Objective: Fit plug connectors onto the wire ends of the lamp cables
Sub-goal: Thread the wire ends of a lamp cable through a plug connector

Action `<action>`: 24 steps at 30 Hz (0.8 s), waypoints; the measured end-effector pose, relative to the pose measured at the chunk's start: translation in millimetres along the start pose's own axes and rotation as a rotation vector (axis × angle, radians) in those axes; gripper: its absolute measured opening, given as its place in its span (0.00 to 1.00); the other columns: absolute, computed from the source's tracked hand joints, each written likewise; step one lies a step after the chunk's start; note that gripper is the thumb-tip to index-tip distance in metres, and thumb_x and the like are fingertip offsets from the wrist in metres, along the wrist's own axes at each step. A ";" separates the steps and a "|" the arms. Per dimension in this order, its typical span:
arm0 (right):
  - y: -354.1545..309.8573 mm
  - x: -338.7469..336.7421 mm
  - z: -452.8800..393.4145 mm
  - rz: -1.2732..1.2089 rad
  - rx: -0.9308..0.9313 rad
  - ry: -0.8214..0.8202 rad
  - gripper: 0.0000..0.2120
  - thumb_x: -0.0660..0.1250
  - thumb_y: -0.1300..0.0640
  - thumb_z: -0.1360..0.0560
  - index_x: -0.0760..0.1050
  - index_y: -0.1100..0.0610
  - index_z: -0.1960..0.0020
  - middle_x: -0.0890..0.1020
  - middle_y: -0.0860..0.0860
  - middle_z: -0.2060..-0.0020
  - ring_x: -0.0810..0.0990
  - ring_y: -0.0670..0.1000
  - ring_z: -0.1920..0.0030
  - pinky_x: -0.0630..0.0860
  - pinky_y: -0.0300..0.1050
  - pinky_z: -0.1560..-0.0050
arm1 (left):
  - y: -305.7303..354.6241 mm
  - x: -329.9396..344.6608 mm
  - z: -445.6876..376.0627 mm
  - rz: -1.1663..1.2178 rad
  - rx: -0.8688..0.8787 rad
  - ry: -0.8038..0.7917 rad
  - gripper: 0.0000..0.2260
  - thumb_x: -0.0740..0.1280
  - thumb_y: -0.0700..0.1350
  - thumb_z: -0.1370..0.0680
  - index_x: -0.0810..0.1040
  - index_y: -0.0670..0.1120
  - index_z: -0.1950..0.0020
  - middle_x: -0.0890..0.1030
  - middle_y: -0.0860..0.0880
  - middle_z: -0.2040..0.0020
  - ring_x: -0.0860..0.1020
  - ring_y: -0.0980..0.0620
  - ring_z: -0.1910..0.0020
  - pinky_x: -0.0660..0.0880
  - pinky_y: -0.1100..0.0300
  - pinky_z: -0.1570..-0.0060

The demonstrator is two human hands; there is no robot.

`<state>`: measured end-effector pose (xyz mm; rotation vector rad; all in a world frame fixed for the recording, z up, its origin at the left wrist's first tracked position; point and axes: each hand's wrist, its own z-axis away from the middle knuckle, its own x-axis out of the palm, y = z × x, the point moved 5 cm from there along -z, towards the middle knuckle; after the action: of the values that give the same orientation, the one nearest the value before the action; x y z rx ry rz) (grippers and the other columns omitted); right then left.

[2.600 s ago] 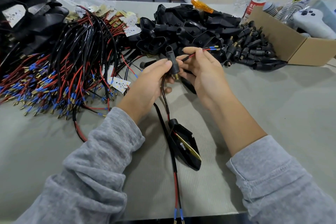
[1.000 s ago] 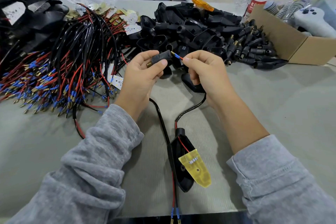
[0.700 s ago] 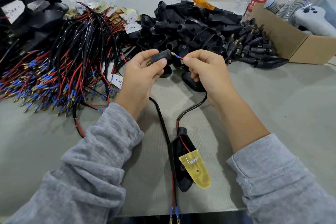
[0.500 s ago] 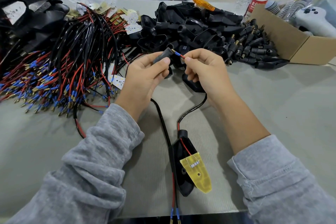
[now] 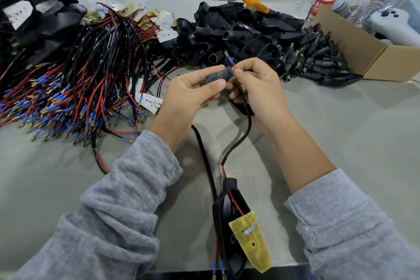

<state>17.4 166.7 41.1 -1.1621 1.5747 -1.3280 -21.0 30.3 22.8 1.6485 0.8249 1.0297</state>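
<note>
Grey tabletop (image 5: pixel 341 134), mid: left hand (image 5: pixel 188 95) grips plug (image 5: pixel 218 74), right hand (image 5: pixel 256 88) pinches red wire (image 5: pixel 233 64) at its end; housing (image 5: pixel 229 223) near front edge.

Both hands raised close together, left hand (image 5: pixel 191 95) and right hand (image 5: pixel 259 88) fingers curled, pinching.

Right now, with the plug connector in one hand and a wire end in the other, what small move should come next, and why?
Probably steer the blue-sleeved wire end down into the near opening of the plug connector. The right hand pinches the wire with its tip above the connector, not yet entered, while the left hand holds the connector.
</note>
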 end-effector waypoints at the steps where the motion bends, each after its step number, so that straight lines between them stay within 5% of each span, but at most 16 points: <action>1: 0.6 -2.2 -0.5 -0.031 0.015 0.013 0.06 0.62 0.61 0.19 0.74 0.56 0.54 0.79 0.48 0.69 0.76 0.47 0.71 0.74 0.40 0.69 | -0.2 -0.9 -0.4 -0.003 -0.008 0.021 0.10 0.71 0.37 0.25 0.83 0.50 0.47 0.84 0.51 0.57 0.78 0.55 0.57 0.75 0.62 0.49; 6: 1.0 4.2 0.1 -0.207 0.045 -0.083 0.08 0.57 0.61 0.16 0.71 0.55 0.53 0.79 0.51 0.59 0.78 0.50 0.67 0.75 0.41 0.69 | -1.4 -3.1 -1.2 0.017 -0.043 0.079 0.07 0.68 0.35 0.24 0.81 0.44 0.48 0.82 0.51 0.60 0.77 0.55 0.60 0.77 0.67 0.54; 11: 1.3 1.6 -2.4 -0.213 0.015 -0.057 0.08 0.58 0.61 0.17 0.72 0.54 0.53 0.81 0.50 0.57 0.78 0.50 0.54 0.77 0.42 0.54 | -1.8 -10.0 -1.7 0.087 -0.056 0.118 0.06 0.68 0.36 0.23 0.82 0.45 0.49 0.83 0.53 0.62 0.81 0.59 0.59 0.77 0.67 0.56; 18: 2.1 -0.1 -1.2 -0.156 0.022 -0.041 0.07 0.59 0.59 0.17 0.73 0.53 0.52 0.74 0.50 0.64 0.81 0.49 0.65 0.78 0.41 0.66 | -2.7 -8.3 -1.5 0.082 -0.045 0.121 0.06 0.67 0.37 0.22 0.82 0.46 0.52 0.83 0.54 0.62 0.80 0.59 0.59 0.78 0.66 0.55; 24: 0.1 -1.6 -1.3 0.094 -0.066 -0.048 0.08 0.62 0.60 0.19 0.76 0.51 0.55 0.69 0.53 0.65 0.64 0.45 0.76 0.61 0.35 0.75 | 1.6 -12.4 -1.4 0.053 0.009 0.137 0.07 0.66 0.39 0.21 0.82 0.47 0.47 0.82 0.50 0.52 0.80 0.58 0.51 0.76 0.64 0.49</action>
<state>16.6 168.6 41.2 -1.1363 1.6287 -1.1872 -27.2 19.4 21.6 1.6281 0.8806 1.1877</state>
